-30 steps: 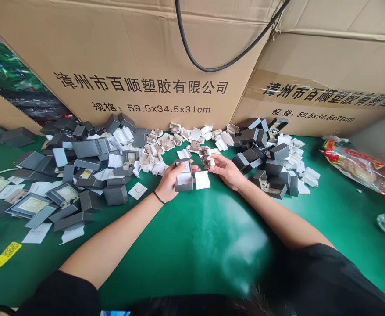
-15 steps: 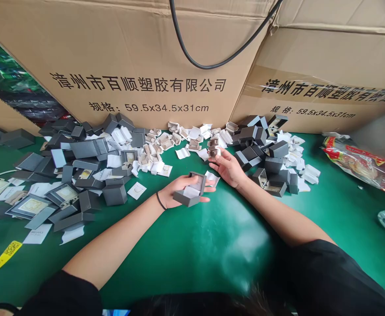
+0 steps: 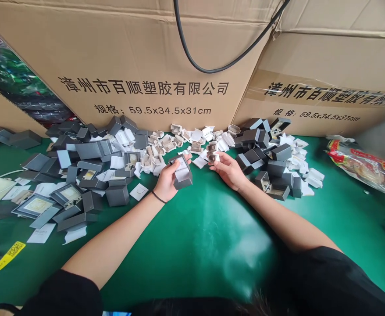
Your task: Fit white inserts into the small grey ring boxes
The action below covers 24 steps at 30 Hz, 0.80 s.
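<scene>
My left hand [image 3: 165, 183] is closed around an opened grey box [image 3: 183, 181] with white showing inside, held above the green table [image 3: 192, 245], while my right hand [image 3: 232, 173] pinches a couple of small pale inserts [image 3: 212, 156] between thumb and fingertips just beside it. More grey boxes [image 3: 90, 150] lie heaped to my left, some open with pale linings visible. Compared with half a second ago, I've swung my box leftward, farther from my right hand.
</scene>
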Tool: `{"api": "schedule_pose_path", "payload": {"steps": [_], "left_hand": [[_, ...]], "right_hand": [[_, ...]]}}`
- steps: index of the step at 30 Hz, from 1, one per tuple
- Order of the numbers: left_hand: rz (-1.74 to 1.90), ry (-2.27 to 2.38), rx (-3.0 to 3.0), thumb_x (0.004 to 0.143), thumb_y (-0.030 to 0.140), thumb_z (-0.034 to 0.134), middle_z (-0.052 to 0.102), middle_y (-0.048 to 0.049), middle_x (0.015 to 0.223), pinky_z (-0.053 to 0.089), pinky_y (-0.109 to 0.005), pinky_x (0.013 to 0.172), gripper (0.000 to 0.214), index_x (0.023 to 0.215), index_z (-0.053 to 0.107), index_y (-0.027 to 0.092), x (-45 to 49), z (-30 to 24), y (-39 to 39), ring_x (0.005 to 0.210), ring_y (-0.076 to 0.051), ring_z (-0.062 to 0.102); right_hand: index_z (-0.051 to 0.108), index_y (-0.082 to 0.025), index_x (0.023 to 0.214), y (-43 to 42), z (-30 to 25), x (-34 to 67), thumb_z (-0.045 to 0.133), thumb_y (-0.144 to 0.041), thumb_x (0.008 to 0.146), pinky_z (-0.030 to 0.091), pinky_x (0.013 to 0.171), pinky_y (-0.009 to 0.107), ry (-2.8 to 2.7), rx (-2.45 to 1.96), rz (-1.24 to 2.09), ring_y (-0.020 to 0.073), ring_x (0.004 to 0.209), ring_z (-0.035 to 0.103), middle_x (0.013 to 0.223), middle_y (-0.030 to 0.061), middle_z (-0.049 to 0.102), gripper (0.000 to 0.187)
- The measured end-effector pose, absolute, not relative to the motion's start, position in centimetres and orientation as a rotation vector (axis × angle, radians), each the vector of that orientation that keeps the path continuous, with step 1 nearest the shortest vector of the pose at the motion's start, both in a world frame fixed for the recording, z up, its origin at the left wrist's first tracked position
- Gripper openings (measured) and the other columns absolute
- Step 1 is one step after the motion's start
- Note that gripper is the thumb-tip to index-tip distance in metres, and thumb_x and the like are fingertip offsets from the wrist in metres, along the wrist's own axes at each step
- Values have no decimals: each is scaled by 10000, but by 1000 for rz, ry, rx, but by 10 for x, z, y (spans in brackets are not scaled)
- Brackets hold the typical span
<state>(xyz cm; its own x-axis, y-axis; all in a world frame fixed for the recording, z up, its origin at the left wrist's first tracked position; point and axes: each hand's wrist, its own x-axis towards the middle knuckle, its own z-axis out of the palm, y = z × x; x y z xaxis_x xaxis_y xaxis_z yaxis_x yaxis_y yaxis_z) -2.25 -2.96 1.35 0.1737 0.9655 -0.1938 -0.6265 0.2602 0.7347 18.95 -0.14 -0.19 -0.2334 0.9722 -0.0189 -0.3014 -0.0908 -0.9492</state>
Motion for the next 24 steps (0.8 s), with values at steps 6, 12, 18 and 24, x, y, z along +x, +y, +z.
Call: {"api": "schedule_pose_path", "payload": {"steps": [6, 12, 18, 24], "left_hand": [[1181, 775, 578, 839, 297, 565, 672, -43, 889, 515, -226, 653, 248, 1020, 643, 148, -26, 11, -32, 707, -120, 642], [1139, 872, 620, 840, 256, 569, 687, -54, 894, 521, -230, 691, 242, 1040, 639, 139, -19, 20, -33, 767, -140, 658], [1039, 885, 663, 831, 244, 574, 693, -69, 829, 529, -252, 646, 244, 1024, 658, 119, -18, 25, -34, 745, -172, 669], [992, 886, 685, 772, 285, 655, 694, -86, 823, 512, -231, 629, 300, 990, 683, 81, -21, 22, -33, 714, -160, 656]], "right_hand": [[632, -253, 1010, -8, -4, 185, 714, -352, 698, 495, 794, 342, -1521, -1018, 1261, 186, 940, 566, 1035, 30, 619, 337], [616, -261, 1094, -17, 0, 183, 577, -257, 806, 493, 850, 401, -1968, -995, 724, 239, 1150, 506, 1194, 71, 584, 291], [598, -256, 1118, -17, -5, 184, 543, -219, 827, 461, 942, 425, -1987, -998, 558, 232, 1162, 512, 1211, 78, 577, 299], [597, -253, 1119, -17, -4, 183, 541, -204, 829, 519, 840, 382, -2009, -985, 561, 227, 1150, 525, 1230, 62, 584, 299]]}}
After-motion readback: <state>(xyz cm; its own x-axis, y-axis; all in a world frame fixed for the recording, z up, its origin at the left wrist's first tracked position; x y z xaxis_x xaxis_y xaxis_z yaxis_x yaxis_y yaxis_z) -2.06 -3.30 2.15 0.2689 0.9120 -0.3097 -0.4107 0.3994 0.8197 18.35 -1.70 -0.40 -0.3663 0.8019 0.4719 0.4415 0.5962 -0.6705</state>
